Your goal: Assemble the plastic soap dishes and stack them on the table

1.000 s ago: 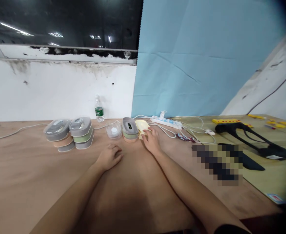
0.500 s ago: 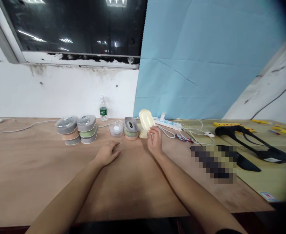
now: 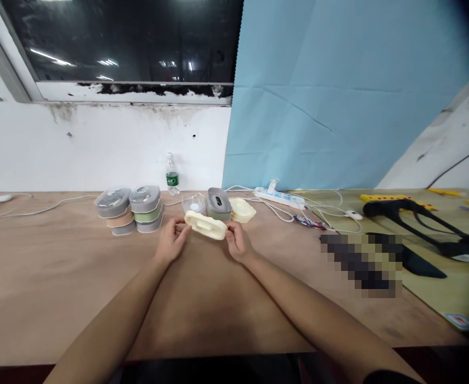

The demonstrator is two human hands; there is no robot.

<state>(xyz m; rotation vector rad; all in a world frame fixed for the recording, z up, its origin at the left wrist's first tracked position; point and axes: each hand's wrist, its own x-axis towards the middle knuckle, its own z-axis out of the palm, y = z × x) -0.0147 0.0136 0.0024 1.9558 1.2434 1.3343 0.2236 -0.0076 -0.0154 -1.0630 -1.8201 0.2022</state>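
Left hand (image 3: 172,240) and right hand (image 3: 238,242): pinching opposite ends of one pale-yellow, rounded-oblong plastic tray (image 3: 206,226), tilted above the brown wooden table (image 3: 206,314); even, light pressure should prevent flexing. Behind: grey-and-green oval plastic box (image 3: 223,208), stacked pale-yellow trays (image 3: 243,209) beside it.

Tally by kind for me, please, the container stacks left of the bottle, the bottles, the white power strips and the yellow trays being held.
Container stacks: 2
Bottle: 1
White power strip: 1
Held yellow tray: 1
Total: 5
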